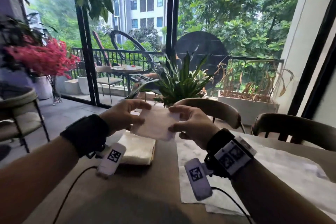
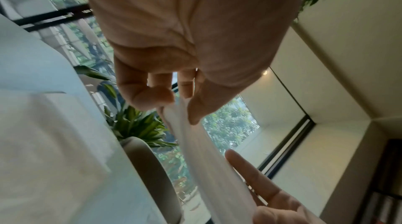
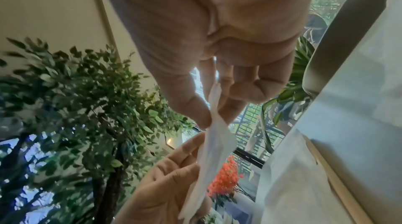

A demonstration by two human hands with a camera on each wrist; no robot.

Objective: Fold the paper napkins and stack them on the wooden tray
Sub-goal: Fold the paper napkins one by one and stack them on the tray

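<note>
While lifted above the table [image 1: 145, 178], 1 napkin [image 1: 156, 125] pinched at 9 and 3 o'clock by left hand [image 1: 125, 114] and right hand [image 1: 190, 123]; folded stack [image 1: 140, 149] at 6 o'clock below.

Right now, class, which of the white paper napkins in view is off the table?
The small folded napkin, pinched in the air between the left hand and right hand. The folded stack and the unfolded napkins lie flat below.

café terrace: table [image 1: 145, 178], chairs [image 1: 218, 111], balcony railing [image 1: 127, 54].
</note>
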